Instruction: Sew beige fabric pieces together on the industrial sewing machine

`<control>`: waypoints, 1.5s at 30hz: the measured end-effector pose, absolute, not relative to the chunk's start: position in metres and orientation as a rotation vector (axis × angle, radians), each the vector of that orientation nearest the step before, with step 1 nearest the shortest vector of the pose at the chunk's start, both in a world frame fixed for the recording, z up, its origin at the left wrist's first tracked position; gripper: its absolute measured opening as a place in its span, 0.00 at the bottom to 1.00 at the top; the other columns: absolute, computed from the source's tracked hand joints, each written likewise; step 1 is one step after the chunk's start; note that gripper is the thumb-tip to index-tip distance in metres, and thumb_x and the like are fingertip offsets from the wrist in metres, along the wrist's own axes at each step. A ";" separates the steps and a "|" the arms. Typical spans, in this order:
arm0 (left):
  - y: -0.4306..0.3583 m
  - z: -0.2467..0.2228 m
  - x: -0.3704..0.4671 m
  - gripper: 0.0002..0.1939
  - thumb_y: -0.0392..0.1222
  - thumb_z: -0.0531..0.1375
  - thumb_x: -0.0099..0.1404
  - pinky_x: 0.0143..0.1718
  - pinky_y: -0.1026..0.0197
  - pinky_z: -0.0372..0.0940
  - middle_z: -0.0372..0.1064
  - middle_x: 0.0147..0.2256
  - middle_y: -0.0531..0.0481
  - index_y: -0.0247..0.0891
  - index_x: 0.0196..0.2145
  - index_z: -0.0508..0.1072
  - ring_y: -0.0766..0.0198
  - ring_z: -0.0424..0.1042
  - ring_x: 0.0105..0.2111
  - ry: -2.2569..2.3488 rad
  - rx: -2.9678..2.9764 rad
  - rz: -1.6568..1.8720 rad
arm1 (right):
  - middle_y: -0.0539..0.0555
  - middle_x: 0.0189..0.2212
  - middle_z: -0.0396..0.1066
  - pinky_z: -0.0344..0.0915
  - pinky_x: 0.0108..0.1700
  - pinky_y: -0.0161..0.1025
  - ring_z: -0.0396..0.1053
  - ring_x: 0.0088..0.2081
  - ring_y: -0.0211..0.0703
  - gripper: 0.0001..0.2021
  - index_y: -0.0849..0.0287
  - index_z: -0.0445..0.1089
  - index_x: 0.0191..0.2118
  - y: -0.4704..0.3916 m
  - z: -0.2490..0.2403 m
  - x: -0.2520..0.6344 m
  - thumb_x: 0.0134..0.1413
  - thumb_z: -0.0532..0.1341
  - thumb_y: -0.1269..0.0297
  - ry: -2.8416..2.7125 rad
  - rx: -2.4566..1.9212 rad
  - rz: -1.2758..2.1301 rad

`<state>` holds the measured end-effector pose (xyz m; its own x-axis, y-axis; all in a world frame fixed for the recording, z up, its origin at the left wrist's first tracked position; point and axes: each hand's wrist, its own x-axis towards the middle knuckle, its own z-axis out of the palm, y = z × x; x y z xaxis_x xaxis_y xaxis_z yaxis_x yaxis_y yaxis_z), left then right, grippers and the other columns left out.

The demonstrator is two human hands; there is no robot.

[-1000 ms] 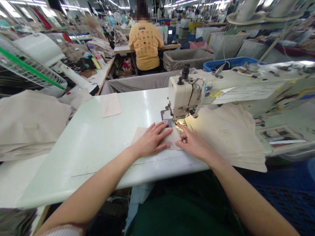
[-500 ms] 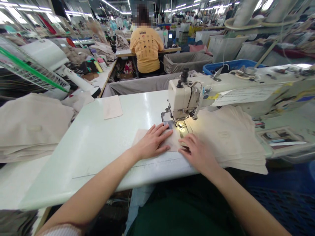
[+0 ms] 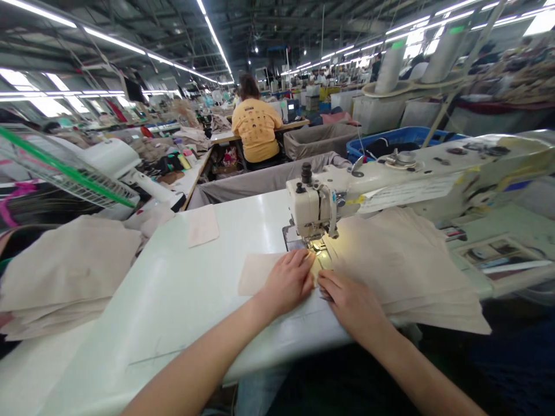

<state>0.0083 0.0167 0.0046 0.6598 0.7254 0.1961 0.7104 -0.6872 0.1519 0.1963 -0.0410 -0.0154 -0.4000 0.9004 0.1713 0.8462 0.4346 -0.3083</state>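
Note:
A small pale fabric piece (image 3: 255, 273) lies on the white table, its right part under my left hand (image 3: 289, 280). The fingers of that hand are pressed together at the fabric's edge, just in front of the lit needle area of the sewing machine (image 3: 306, 211). My right hand (image 3: 349, 300) is closed beside it, thumb and fingers pinched around a small dark object too hidden to name. Right of the needle spreads a stack of larger beige fabric pieces (image 3: 403, 266). Another small pale piece (image 3: 203, 226) rests flat at the table's back left.
A beige fabric pile (image 3: 65, 266) and a white fan (image 3: 110, 159) stand at the left. Behind the table (image 3: 173, 300) are a grey cloth-lined bin (image 3: 251, 186), a blue basket (image 3: 392, 138) and a seated person in yellow (image 3: 256, 130). A small parts tray (image 3: 503, 251) sits right.
The view has tilted up. My left hand's spread fingers have drawn together and moved right, to the fabric's edge near the needle. My right hand stays just right of it, still closed.

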 end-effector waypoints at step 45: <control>-0.008 0.004 0.004 0.15 0.34 0.51 0.71 0.52 0.48 0.73 0.73 0.50 0.39 0.35 0.53 0.69 0.51 0.71 0.53 0.943 2.931 0.362 | 0.58 0.58 0.72 0.73 0.45 0.37 0.78 0.44 0.46 0.19 0.58 0.72 0.56 -0.041 -0.004 0.196 0.64 0.53 0.75 -2.385 -1.603 0.334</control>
<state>0.0039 -0.0082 0.0040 0.7875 0.5801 0.2081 0.5703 -0.8139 0.1105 0.1958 -0.0406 -0.0044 -0.3644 0.9280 0.0771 0.8711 0.3690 -0.3240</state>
